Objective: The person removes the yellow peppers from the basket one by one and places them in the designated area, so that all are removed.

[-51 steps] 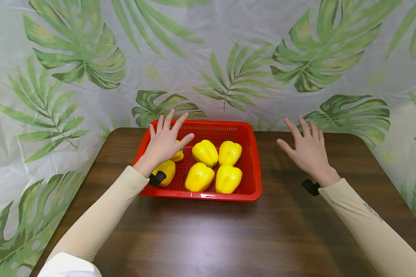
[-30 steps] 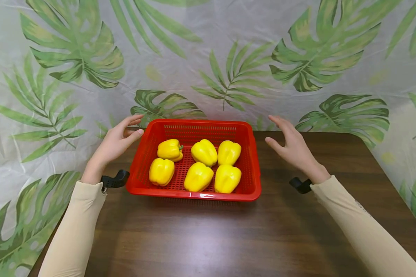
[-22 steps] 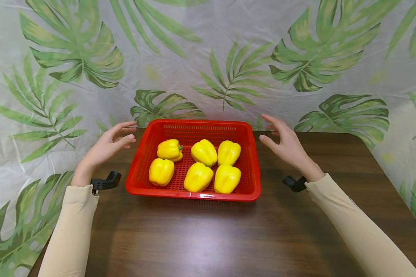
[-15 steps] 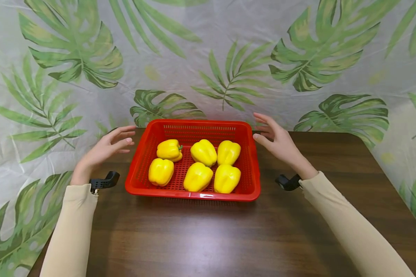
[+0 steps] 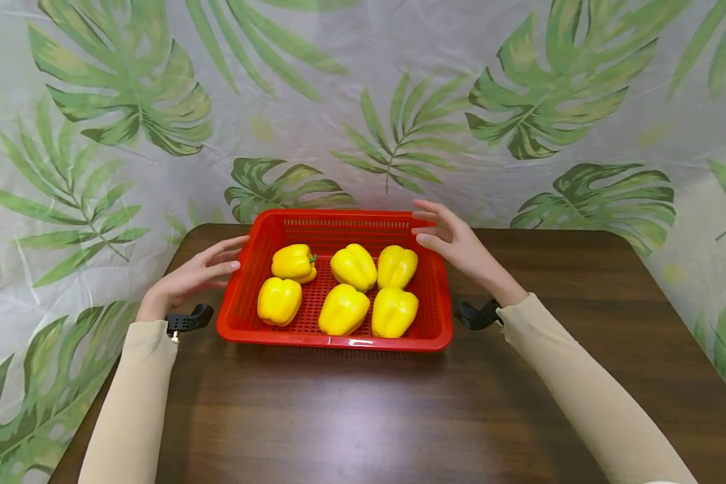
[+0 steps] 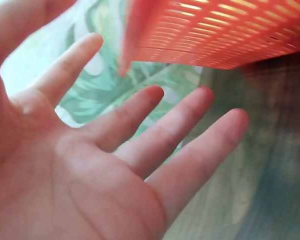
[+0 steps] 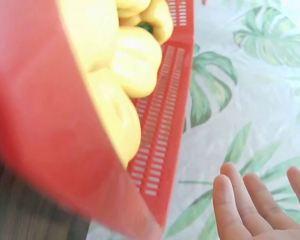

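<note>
A red perforated plastic basket (image 5: 339, 342) sits on the table with several yellow bell peppers inside. One bell pepper (image 5: 294, 263) at the back left shows a green stem. My left hand (image 5: 193, 274) is beside the basket's left wall, its fingers spread and relaxed; in the left wrist view a gap shows between the fingertips and the basket wall (image 6: 205, 30). By the basket's back right corner is my right hand (image 5: 460, 247), fingers loosely extended and holding nothing. In the right wrist view its fingers (image 7: 262, 200) stay apart from the basket.
The dark brown wooden table (image 5: 327, 417) extends in front of the basket and to its right. Behind it hangs a pale cloth (image 5: 314, 121) printed with green leaves. A black wrist camera (image 5: 190, 319) is strapped to the left wrist, another (image 5: 478, 314) to the right.
My left hand has moved left from over the peppers to beside the basket's left wall. My right hand has come leftward to the back right corner. Basket and peppers keep their places.
</note>
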Demonstrator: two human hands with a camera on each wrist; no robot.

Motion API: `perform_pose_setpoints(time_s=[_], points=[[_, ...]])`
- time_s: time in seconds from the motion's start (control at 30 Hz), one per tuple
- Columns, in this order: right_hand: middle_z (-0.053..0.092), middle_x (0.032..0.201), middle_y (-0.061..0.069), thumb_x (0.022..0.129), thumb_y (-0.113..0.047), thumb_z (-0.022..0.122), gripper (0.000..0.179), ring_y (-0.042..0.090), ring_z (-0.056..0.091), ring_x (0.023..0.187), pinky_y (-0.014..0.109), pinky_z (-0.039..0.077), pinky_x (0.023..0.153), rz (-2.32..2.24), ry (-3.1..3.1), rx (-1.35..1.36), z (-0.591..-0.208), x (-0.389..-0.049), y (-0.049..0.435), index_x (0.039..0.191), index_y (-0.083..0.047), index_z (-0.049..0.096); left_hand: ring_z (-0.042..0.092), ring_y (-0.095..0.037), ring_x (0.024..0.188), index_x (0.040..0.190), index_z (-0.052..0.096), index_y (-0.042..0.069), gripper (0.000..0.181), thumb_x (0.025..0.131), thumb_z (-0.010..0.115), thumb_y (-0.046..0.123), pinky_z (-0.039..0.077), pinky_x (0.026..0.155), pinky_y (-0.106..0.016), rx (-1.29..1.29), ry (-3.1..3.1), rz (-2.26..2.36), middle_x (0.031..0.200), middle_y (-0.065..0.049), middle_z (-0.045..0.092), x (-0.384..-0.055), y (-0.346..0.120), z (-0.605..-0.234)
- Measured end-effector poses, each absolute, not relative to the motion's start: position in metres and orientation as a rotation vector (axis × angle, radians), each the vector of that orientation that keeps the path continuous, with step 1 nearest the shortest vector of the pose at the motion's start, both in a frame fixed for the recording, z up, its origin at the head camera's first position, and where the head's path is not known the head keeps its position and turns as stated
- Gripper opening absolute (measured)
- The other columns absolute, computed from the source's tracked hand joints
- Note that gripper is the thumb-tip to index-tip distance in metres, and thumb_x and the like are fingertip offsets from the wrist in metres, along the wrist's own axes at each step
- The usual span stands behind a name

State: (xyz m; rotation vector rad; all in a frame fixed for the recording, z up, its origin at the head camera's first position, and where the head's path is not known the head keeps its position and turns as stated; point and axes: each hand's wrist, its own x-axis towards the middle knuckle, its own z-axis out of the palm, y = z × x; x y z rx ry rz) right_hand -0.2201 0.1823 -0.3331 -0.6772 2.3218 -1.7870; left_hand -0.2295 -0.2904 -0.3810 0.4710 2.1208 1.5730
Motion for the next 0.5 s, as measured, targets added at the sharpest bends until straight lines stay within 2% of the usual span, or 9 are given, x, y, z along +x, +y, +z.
perform_pose_setpoints(time_s=[0.27, 0.5], points=[[0.038, 0.144, 0.016, 0.098, -0.011, 0.054, 0.057, 0.037, 0.045, 0.125, 0.048, 0.035, 0.104, -1.799, 2.198, -0.642, -0.340, -0.227, 0.162, 0.149, -0.011, 0.030, 0.032, -0.042, 0.132, 0.154, 0.009, 0.020, 0.062, 0.102, 0.043, 0.014, 0.046, 0.094, -0.048, 0.384, 1.982, 1.639, 0.155, -0.017, 0.014, -0.233, -0.282, -0.396], [0.038, 0.144, 0.015, 0.097, -0.013, 0.055, 0.055, 0.034, 0.041, 0.128, 0.047, 0.036, 0.103, -1.746, 2.193, -0.615, -0.347, -0.231, 0.151, 0.148, -0.012, 0.033, 0.046, -0.037, 0.121, 0.154, 0.008, 0.025, 0.066, 0.101, 0.042, 0.007, 0.048, 0.086, -0.055, 0.369, 1.903, 1.719, 0.154, -0.015, 0.013, -0.241, -0.265, -0.404]])
